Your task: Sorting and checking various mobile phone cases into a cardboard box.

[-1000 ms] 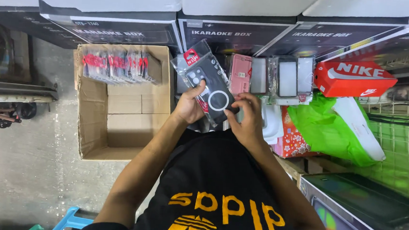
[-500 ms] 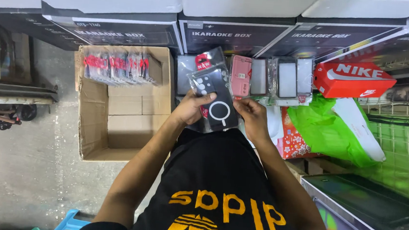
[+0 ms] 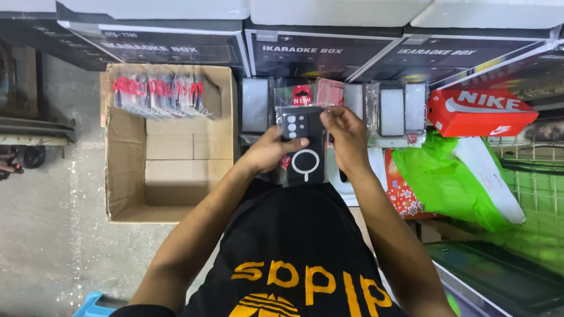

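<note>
While both hands [image 3: 309, 144] grip phone case [image 3: 302, 147], cardboard box [image 3: 161, 190] sits left.

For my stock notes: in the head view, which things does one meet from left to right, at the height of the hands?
Cardboard box → left hand → black phone case → right hand → green plastic bag → green wire grid.

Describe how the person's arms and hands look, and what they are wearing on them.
Both arms are bare from the short sleeves down. The left hand and right hand have no gloves; no rings, watch or bracelet are visible. The shirt is black with orange print.
</note>
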